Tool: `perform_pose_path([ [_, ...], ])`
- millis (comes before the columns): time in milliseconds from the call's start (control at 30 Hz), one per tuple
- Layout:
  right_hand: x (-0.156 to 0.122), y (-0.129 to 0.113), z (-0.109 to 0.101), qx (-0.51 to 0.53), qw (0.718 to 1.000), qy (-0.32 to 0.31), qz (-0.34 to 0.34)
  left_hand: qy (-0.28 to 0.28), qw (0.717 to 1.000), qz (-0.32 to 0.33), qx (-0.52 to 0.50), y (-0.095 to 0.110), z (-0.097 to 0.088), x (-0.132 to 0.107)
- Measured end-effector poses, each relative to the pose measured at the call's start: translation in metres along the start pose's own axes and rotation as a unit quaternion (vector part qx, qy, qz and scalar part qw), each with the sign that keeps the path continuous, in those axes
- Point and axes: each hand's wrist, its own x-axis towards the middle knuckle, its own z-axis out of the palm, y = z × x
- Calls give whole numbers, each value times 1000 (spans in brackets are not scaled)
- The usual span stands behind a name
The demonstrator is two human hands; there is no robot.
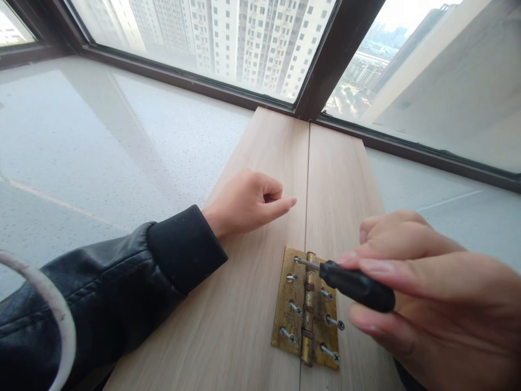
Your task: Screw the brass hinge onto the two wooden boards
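In my right hand [439, 293] is a small screwdriver [358, 286] with a black handle, pinched between thumb and fingers. Its thin shaft slants left over the brass hinge [300, 326], and the tip meets a screw [297, 260] in the upper left hole. The hinge lies open across the seam of two pale wooden boards. Several other screws [287, 334] stand tilted in its holes, heads raised. My left hand [248, 203] rests on the left board [220, 277] beyond the hinge, fingers curled into a fist, thumb stretched out, nothing visible in it.
The right board [337, 184] runs beside the left one toward the dark window frame [321, 70]. Both boards lie on a speckled white surface [101, 146]. A white curved tube or cord [61, 315] crosses in front of my left sleeve. Tall buildings show outside.
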Motion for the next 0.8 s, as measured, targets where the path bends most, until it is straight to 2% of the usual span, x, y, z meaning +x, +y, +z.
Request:
perform_pose_path([
  [67, 2, 2, 2, -5, 999, 34, 8, -4, 1000, -2, 0, 0, 0, 0],
  [100, 3, 3, 2, -11, 999, 30, -4, -4, 1000, -3, 1, 0, 0, 0],
  [267, 4, 2, 1, -47, 991, -61, -106, -3, 1000, -4, -3, 2, 1, -1],
  [333, 2, 0, 0, -41, 992, -83, -88, -5, 1000, -4, -3, 1, 1, -1],
  [433, 1, -1, 0, -6, 995, -82, -50, 2, 1000, 3, 16, 0, -4, 1],
  [567, 0, 2, 0, 46, 995, -81, -45, 50, 997, 1, 65, -7, -21, 6],
  [667, -4, 4, 4, 53, 997, -48, -37, 87, 990, -38, 109, -22, -36, 11],
  [800, -6, 9, 11, 51, 998, 41, -5, 112, 975, -91, 168, -50, -45, 16],
])
